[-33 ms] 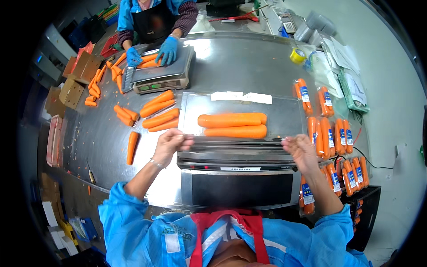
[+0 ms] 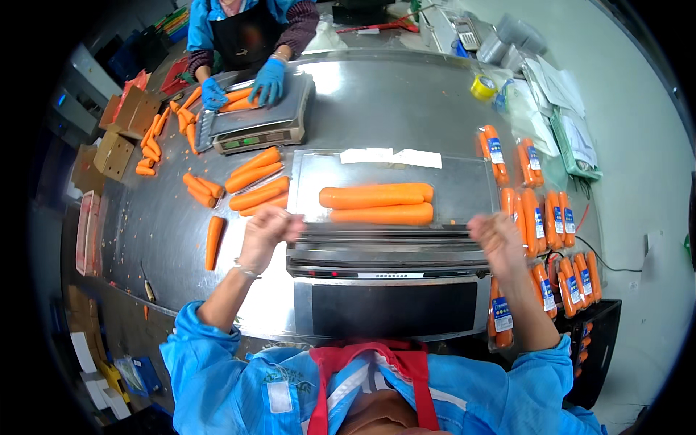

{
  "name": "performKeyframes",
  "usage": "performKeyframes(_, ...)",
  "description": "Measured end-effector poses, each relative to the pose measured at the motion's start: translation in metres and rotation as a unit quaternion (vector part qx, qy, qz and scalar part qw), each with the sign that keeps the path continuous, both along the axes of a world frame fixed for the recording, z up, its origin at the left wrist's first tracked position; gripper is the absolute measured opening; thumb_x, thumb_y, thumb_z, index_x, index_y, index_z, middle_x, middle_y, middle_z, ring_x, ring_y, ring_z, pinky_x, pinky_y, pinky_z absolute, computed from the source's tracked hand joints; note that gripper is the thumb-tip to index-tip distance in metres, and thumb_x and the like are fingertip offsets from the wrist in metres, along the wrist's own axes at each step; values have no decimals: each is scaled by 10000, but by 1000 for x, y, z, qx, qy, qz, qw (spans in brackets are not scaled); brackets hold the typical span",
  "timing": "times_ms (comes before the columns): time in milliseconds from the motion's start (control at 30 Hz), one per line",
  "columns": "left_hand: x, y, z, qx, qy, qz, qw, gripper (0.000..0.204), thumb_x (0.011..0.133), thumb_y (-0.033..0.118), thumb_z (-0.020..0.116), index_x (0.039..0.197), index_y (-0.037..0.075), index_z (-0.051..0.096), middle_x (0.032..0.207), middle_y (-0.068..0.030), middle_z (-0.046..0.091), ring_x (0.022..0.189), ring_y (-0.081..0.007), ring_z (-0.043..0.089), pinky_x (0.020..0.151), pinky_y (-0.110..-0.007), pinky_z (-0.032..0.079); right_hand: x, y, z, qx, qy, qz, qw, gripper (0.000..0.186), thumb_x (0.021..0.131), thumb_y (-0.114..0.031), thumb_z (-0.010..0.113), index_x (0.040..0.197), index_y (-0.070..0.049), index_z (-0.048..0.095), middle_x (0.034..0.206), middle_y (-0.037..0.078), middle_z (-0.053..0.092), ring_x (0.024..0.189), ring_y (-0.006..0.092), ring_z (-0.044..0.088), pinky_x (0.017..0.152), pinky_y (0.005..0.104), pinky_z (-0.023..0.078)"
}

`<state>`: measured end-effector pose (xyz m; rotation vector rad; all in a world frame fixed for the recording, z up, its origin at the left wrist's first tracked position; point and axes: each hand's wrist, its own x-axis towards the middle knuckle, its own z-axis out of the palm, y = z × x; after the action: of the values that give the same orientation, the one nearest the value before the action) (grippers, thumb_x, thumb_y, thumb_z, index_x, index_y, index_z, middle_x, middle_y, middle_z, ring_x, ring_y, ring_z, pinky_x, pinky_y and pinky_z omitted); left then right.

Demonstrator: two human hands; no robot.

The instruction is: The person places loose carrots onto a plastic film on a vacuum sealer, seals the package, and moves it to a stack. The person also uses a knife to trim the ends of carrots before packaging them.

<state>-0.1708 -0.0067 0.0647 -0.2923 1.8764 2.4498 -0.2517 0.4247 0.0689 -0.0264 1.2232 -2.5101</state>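
Note:
Three large carrots (image 2: 377, 205) lie side by side on the grey plate of a wrapping machine (image 2: 391, 264) before me. At the left end of its front bars, my left hand (image 2: 267, 235) is closed, fingers pressed together. My right hand (image 2: 500, 243) is closed likewise at the right end, beside packed carrots. Both are smeared by motion; what they pinch, if anything, does not show. Loose carrots (image 2: 259, 194) lie left of the plate, and a single carrot (image 2: 214, 243) lies nearer my left hand.
Clear packs of carrots with blue labels (image 2: 536, 217) line the right side. Across the table, a co-worker's blue-gloved hands (image 2: 268, 83) hold carrots on a scale (image 2: 261, 138). Yellow tape (image 2: 483, 88) lies far right. A thin tool (image 2: 148, 284) rests at the left edge.
My hands have moved slightly apart, the left one leftward and the right one rightward. The three carrots stay on the plate.

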Motion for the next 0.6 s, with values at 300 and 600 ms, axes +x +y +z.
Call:
performKeyframes(300, -148, -18, 23, -716, 391, -212, 538, 555, 778, -59, 520, 1297, 123, 441, 1356, -123, 425, 1157, -283, 499, 999, -348, 416, -126, -41, 9, 618, 657, -17, 431, 437, 785, 18, 520, 1214, -59, 499, 1284, 150, 481, 1187, 287, 476, 982, 345, 419)
performKeyframes(600, -111, 4, -48, -585, 226, -249, 738, 431, 959, 295, 325, 1288, 44, 448, 1423, -194, 294, 1242, -324, 392, 1057, -377, 299, -101, -44, -42, 629, 461, 110, 616, 390, 843, -104, 511, 1225, -29, 492, 1198, 136, 534, 1137, 260, 506, 947, 349, 402)
